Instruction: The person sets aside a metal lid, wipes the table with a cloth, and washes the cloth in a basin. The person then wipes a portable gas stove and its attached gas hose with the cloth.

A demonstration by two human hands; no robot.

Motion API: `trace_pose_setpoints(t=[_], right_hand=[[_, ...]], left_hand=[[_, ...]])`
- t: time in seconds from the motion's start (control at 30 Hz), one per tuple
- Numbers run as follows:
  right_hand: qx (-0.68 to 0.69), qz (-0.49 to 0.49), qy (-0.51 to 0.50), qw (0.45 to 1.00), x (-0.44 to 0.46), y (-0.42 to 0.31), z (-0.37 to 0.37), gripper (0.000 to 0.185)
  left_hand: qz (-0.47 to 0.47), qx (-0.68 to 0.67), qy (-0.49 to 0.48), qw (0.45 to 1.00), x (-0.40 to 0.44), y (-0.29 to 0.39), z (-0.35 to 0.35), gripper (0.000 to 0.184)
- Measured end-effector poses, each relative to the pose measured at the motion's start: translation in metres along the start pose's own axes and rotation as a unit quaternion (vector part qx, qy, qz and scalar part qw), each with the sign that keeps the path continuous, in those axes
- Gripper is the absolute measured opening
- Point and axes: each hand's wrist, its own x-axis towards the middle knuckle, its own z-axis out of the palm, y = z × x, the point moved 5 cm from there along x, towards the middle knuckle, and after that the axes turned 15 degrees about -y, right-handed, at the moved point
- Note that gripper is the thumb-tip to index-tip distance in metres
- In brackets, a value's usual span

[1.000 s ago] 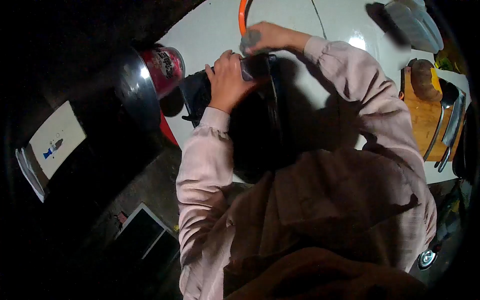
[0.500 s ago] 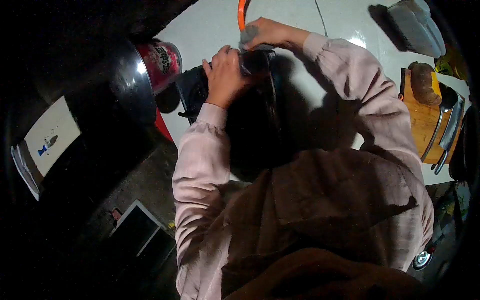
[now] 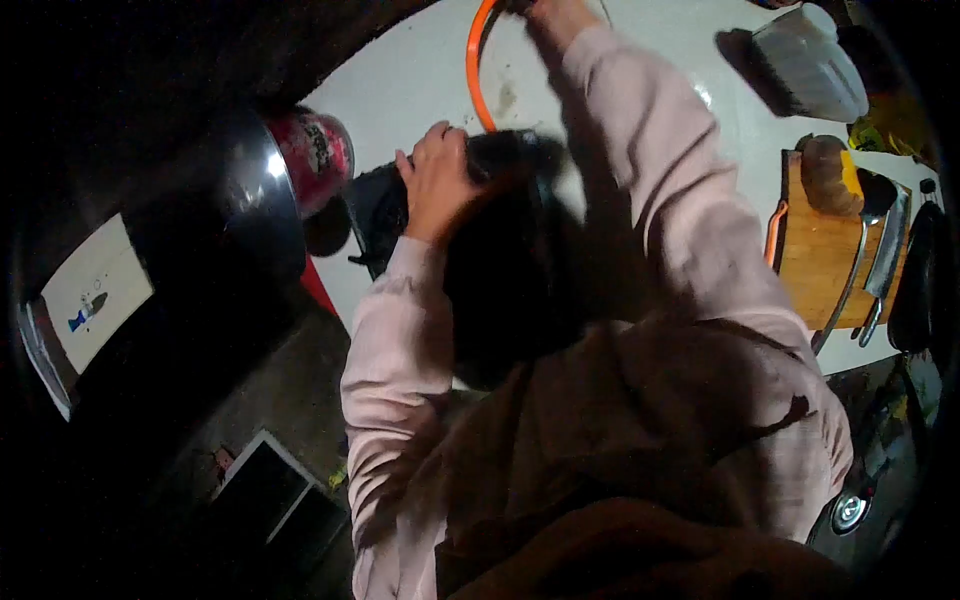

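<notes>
My left hand (image 3: 437, 185) lies over the back edge of a black gas stove (image 3: 500, 270), its fingers bent over the rim and the thumb hidden. Much of the stove is lost in shadow. An orange hose (image 3: 474, 62) runs from the stove's back edge to the top of the view. Beside the hose, at the top edge, is my right hand (image 3: 550, 14), blurred and partly cut off. A dark grey cloth (image 3: 516, 5) shows at its fingers, mostly out of view. A greyish smear marks the white table (image 3: 560, 85) behind the stove.
To the left are a red patterned container (image 3: 318, 160) and a shiny metal lid or pan (image 3: 262, 185). At right, a wooden board (image 3: 810, 275) bears a piece of pumpkin (image 3: 830, 178), a ladle (image 3: 853, 270) and a cleaver (image 3: 887, 250). A whitish tub (image 3: 810, 65) stands behind.
My right hand has moved away from the stove's back edge to the top of the view, taking the grey cloth along. My left hand stays on the stove. The view has shifted slightly.
</notes>
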Motion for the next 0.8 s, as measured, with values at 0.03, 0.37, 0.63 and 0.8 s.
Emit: trace_pose_setpoints(t=[0.03,0.37,0.63,0.8], right_hand=[[0.048,-0.003,-0.066,0.997,-0.03,0.021,0.023,0.01],[-0.362,-0.017,-0.108,0.926,-0.063,-0.016,0.063,0.021],[-0.156,-0.045,0.068,0.984,-0.08,-0.046,0.067,0.022],[-0.446,0.084,-0.112,0.884,-0.129,-0.03,0.091,0.027]], left_hand=[[-0.004,-0.006,0.0,1.0,0.002,-0.001,-0.001,0.074],[-0.011,0.027,-0.014,0.999,0.002,0.001,-0.002,0.079],[-0.027,0.049,-0.019,0.998,0.0,0.007,-0.005,0.074],[-0.011,0.024,-0.011,1.0,0.0,0.007,-0.006,0.077]])
